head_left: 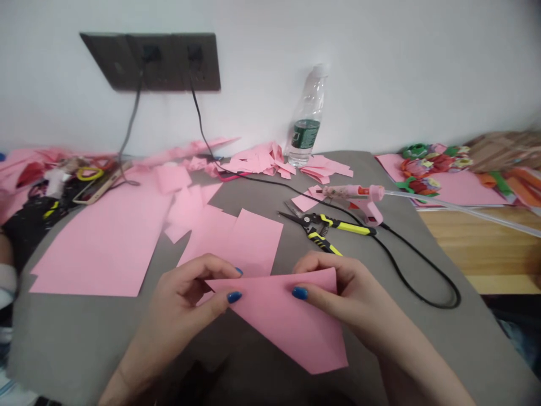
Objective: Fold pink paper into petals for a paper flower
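Nearest the camera, the left hand [181, 307] and the right hand [349, 290] pinch a pink sheet [291, 327] between them above the grey table [76, 338]. Each thumb presses on the near face with fingers behind; the left holds the sheet close to its left corner, the right near its upper right corner. Its upper edge runs almost level from one hand to the other, and the rest slants down to a lower point at right. Just beyond the hands lie flat pink pieces [253, 239], with black-and-yellow pliers [308, 221] beside them. Farther back, near the wall [380, 67], stands a clear bottle [306, 127] with a white cap and green label, pink scraps [257, 158] around its base; how full it is, I cannot tell. A pink glue gun [353, 194] lies to the right, a translucent stick [456, 210] protruding from its back.
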A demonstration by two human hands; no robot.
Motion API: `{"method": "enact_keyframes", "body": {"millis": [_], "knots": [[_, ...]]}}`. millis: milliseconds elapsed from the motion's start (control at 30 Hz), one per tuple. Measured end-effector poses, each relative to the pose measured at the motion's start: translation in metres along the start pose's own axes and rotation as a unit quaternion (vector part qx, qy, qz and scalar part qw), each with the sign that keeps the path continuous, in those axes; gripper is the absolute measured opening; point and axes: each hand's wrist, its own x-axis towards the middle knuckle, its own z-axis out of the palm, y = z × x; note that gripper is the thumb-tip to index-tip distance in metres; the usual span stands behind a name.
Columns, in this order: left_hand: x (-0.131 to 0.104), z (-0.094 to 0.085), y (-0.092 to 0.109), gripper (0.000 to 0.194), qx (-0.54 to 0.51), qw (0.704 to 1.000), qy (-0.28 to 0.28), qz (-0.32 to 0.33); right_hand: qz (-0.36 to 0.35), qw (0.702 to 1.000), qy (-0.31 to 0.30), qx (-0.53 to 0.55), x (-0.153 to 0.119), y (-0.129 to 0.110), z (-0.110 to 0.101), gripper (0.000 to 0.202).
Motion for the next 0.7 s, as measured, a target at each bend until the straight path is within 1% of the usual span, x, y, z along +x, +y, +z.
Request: {"method": "enact_keyframes", "body": {"millis": [133,233,367,533,700], "knots": [[-0.004,0.005,-0.001,0.002,-0.024,1.0,0.02,-0.001,0.034,0.998,-0.009,0.048,-0.002,0.006,0.002,0.03],[-0.004,0.009,0.001,0.006,-0.034,0.999,0.036,0.005,0.042,0.996,-0.001,0.078,-0.003,0.007,0.005,0.033],[-0.004,0.011,0.001,0.006,-0.015,0.998,0.064,0.015,0.03,0.997,0.028,0.066,-0.004,0.008,0.009,0.032],[-0.004,0.012,-0.004,0.005,0.025,0.996,0.079,0.026,0.029,0.995,0.083,0.039,-0.008,0.006,0.014,0.029],[-0.005,0.012,-0.006,0.003,0.035,0.996,0.085,0.023,0.041,0.994,0.094,0.044,-0.009,0.003,0.018,0.023]]}}
